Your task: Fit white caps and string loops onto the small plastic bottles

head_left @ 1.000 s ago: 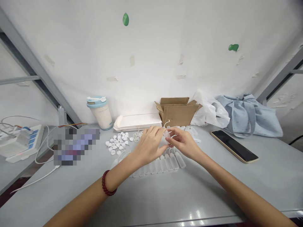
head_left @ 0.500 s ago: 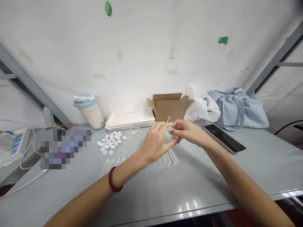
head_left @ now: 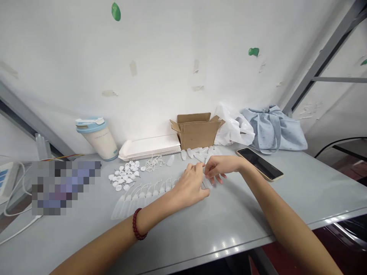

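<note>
My right hand (head_left: 219, 168) is low over the grey table, thumb and forefinger closed at the upper end of a translucent plastic tube (head_left: 207, 183). Just left of it is my left hand (head_left: 190, 184), palm down with thumb stretched apart; nothing shows in its grasp, though its fingertips partly overlap the tube's place. Leftward runs a row of flat translucent tubes (head_left: 134, 204), white cords curving from their tops; my left hand and forearm hide part of it. Behind are small white caps (head_left: 124, 175), a tangle of white cords (head_left: 155, 163) and loose translucent tubes (head_left: 197, 153).
An open cardboard box (head_left: 199, 135), a stack of white envelopes (head_left: 150, 147) and a lidded cup (head_left: 100, 141) stand along the wall. Rightward are a white plastic bag (head_left: 233, 128), a blue cloth bag (head_left: 289, 131) and a phone (head_left: 260, 164). A blurred-out object (head_left: 69, 183) lies left.
Both hands came down from holding a translucent tube with a cord above the table to the row's right end. My left hand's fingers moved off the tube. The view shifted rightward.
</note>
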